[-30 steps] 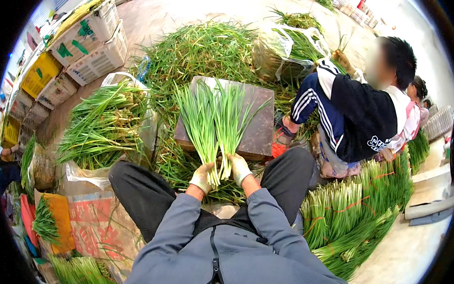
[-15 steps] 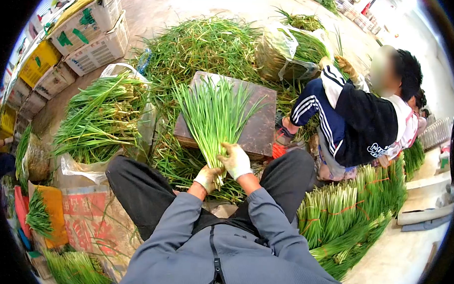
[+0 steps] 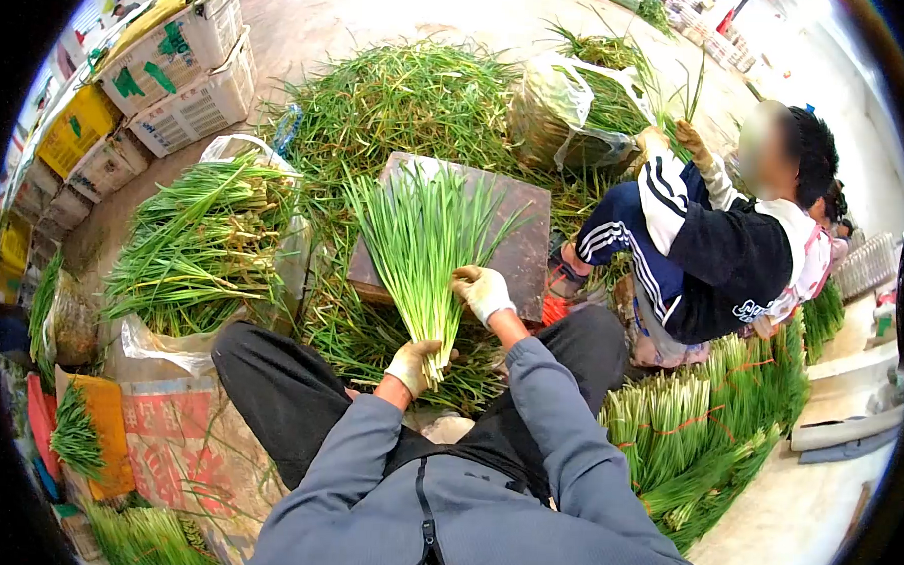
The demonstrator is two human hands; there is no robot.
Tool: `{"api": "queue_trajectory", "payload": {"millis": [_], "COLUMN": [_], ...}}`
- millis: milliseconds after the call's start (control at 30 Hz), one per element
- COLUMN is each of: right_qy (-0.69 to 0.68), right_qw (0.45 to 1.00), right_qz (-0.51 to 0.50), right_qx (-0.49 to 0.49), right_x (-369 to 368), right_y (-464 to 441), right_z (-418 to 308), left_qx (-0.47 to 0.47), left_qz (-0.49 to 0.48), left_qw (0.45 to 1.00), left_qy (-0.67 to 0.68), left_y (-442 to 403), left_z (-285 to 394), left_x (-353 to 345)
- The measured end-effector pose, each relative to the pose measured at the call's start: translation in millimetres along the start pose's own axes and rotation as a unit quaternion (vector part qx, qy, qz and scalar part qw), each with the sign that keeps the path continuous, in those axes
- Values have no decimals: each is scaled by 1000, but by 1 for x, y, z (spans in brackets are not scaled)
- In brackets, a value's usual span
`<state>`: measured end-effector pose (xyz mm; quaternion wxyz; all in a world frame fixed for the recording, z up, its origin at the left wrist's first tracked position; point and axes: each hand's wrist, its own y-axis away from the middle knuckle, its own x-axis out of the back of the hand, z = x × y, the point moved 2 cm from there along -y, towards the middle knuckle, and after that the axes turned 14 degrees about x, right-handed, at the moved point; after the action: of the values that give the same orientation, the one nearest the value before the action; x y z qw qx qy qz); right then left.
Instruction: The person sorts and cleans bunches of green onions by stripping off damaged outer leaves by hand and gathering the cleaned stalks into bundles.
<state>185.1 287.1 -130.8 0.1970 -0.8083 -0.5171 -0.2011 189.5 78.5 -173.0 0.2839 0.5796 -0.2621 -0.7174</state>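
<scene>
A fanned bunch of garlic chives [image 3: 423,252] stands out in front of me, green leaves pointing away and pale cut ends towards my lap. My left hand [image 3: 411,366], in a whitish work glove, is wrapped round the bunch near those pale ends. Higher up on the right side, my gloved right hand [image 3: 484,292] has its fingers curled and pinching at the edge stems; how many stems it grips is hidden. Under the leaf tips lies a dark flat-topped block [image 3: 524,220].
Loose chive leaves [image 3: 409,92] are heaped behind the block. A bag of untied chives [image 3: 210,239] stands at left, another bag [image 3: 578,108] at back right. Tied bundles [image 3: 686,420] stand at my right, beside a seated co-worker [image 3: 713,232]. Crates [image 3: 190,94] are stacked back left.
My right hand has moved from the pale ends, beside the left hand, up along the bunch's right edge. The left hand keeps its hold. The co-worker's hands have risen and moved apart.
</scene>
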Motion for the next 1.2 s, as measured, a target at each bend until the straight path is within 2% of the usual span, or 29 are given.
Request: {"api": "queue_trajectory", "payload": {"millis": [33,100,200,233,300,367,433,500,633,700,733,767,833,867,900,933,1000,1033,1067,1100,1200], "right_qy": [13,91,99,99,107,-61,-243,-266,-413,-434,-433,-362,-92,58,167,271,270,235,214,111,40], "right_qw": [998,994,989,989,994,995,955,947,886,884,885,914,985,986,983,954,923,932,963,977,969], "right_qz": [-22,-43,-93,-92,-19,69,124,144,193,166,167,178,137,119,4,-113,-255,-218,-113,-90,-129], "right_qx": [-51,-53,-62,-62,-19,-41,-116,-103,-89,-38,-31,-43,47,97,70,66,-99,-171,-120,-157,-208], "right_x": [-10,-10,-7,-6,-2,7,20,39,76,94,102,107,93,78,61,43,34,35,37,34,8], "right_y": [-4,-3,-7,-7,-9,-14,-12,-12,8,18,28,36,57,70,86,103,110,106,105,96,81], "right_z": [6,-9,-15,-15,-6,0,4,-2,-34,-47,-54,-58,-21,5,10,14,-11,-22,-34,-35,-34], "left_qx": [2,1,10,9,12,15,21,13,25,26,28,32,21,7,9,7,2,-1,-13,-24,-20], "left_qz": [6,-2,-10,-10,12,7,2,4,-4,2,7,8,-5,-11,-9,-11,-23,-31,-25,-37,-29], "left_qw": [1000,1000,1000,1000,1000,1000,1000,1000,1000,999,999,998,999,999,999,999,999,999,999,999,999], "left_qy": [4,13,-1,-2,6,-3,-11,19,5,22,37,51,39,50,44,42,36,38,38,21,27], "left_y": [2,-2,-5,-6,-4,-4,-6,-9,-9,-5,-3,-3,-5,-1,2,2,7,12,10,3,-9], "left_z": [0,-1,0,-1,-1,0,-3,-4,-2,0,0,2,7,9,12,12,15,15,12,10,6], "left_x": [0,5,7,7,4,5,7,8,7,1,-2,-4,-1,-5,-6,-6,-11,-16,-12,-7,3]}}
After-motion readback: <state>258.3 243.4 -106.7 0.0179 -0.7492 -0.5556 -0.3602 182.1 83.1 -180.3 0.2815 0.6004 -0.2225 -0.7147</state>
